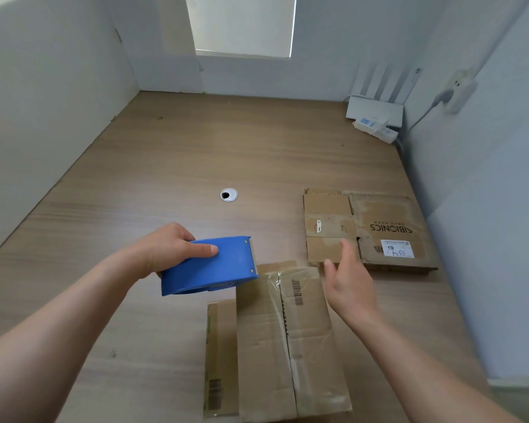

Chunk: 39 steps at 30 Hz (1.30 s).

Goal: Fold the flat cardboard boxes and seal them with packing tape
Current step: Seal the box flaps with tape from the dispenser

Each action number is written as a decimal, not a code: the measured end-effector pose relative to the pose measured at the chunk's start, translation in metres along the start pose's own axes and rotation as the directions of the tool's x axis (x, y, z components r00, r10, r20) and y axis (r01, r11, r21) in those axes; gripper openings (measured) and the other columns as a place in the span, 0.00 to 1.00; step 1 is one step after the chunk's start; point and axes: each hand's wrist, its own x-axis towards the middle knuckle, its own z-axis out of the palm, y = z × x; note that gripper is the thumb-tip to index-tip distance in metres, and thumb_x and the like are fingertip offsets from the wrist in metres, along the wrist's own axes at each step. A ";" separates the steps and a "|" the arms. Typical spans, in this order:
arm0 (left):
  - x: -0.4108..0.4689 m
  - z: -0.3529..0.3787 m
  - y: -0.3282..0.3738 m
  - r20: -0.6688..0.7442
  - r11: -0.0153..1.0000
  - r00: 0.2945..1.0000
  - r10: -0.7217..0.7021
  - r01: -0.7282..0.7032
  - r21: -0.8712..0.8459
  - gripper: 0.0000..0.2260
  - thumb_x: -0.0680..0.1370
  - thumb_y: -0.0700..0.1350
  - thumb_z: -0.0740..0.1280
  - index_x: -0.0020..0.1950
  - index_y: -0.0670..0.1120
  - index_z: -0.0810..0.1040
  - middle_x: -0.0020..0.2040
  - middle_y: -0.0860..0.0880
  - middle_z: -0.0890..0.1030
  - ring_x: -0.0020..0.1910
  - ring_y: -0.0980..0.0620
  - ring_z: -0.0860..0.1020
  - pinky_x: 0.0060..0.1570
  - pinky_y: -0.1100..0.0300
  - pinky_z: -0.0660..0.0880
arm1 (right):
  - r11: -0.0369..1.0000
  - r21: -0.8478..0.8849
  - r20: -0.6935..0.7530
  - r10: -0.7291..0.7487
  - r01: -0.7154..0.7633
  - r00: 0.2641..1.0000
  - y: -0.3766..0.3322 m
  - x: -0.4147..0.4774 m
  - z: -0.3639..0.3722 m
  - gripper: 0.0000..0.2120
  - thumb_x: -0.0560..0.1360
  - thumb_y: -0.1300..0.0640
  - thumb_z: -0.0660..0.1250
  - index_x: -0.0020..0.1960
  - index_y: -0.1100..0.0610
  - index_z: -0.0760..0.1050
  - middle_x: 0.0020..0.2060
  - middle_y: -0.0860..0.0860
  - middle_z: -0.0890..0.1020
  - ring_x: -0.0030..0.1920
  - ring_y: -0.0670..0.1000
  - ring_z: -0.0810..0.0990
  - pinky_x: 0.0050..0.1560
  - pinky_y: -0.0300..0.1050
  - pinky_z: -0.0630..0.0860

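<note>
the left grip (pixel 171 250) curls round the blue tape dispenser (pixel 209 268) above the far end of the near folded box (pixel 287 346). the right grip (pixel 348 285) hovers beside it, fingers relaxed. a flat box (pixel 364 230) lies far right on the worktop (pixel 165 163).

Left forearm (pixel 74 315): bare, enters from near left, runs diagonally toward far right; wrist straight.
Left hand (pixel 171 248): back of hand up, grips blue tape dispenser (pixel 208 267). Thumb lies flat along its top face, pointing right. Other fingers wrap out of sight.
Right forearm (pixel 425 361): bare, enters from near right, angled toward far left.
Right hand (pixel 348 285): fingers straight and close together, pointing far; thumb set slightly apart on the left. Holds nothing.
Hand spacing: well apart, left hand slightly farther than right.
Contact with surface: neither hand rests on it, as far as can be seen.
</note>
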 end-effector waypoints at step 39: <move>-0.004 0.011 -0.042 -0.219 0.843 0.974 0.060 0.068 0.534 0.23 0.73 0.65 0.68 0.37 0.44 0.79 0.34 0.47 0.80 0.34 0.49 0.77 0.32 0.59 0.68 | 0.860 -0.298 0.436 -0.264 0.415 0.860 -0.014 -0.041 0.020 0.45 0.70 0.26 0.31 0.80 0.50 0.31 0.78 0.44 0.30 0.76 0.45 0.27 0.80 0.51 0.44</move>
